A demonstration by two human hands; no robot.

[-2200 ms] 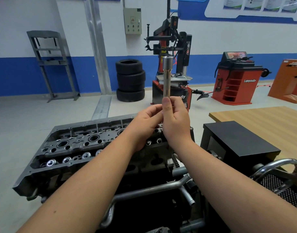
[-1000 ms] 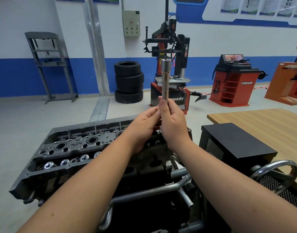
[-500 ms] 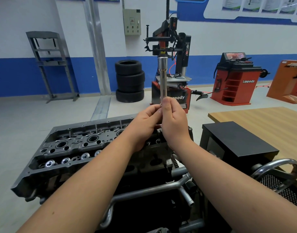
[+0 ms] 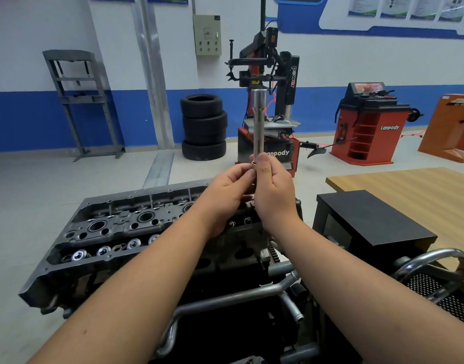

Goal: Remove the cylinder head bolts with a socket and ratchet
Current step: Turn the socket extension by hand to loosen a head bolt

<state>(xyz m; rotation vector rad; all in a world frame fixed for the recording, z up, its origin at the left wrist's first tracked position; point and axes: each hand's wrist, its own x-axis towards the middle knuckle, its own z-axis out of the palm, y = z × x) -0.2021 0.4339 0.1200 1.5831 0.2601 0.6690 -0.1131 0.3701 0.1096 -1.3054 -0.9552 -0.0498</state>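
Note:
I hold a long steel bolt (image 4: 258,122) upright in front of me; it has a wider cylindrical head at the top. My right hand (image 4: 274,193) grips the lower shaft. My left hand (image 4: 225,190) pinches the shaft beside it, where a small metal ring (image 4: 254,162) sits around the shaft. Below both hands lies the grey cylinder head (image 4: 115,227) on the engine, with open bores and valve springs along its near side. No ratchet or socket shows in the view.
A black box (image 4: 370,219) stands right of the engine, a wooden table (image 4: 409,187) behind it. A chrome tube handle (image 4: 435,261) over a mesh basket is at the right edge. Stacked tyres (image 4: 203,127), a tyre changer (image 4: 267,74) and a red wheel balancer (image 4: 367,122) stand beyond.
The bolt stays upright in both hands and has shifted slightly left. A small ring now shows on the shaft at my left fingertips.

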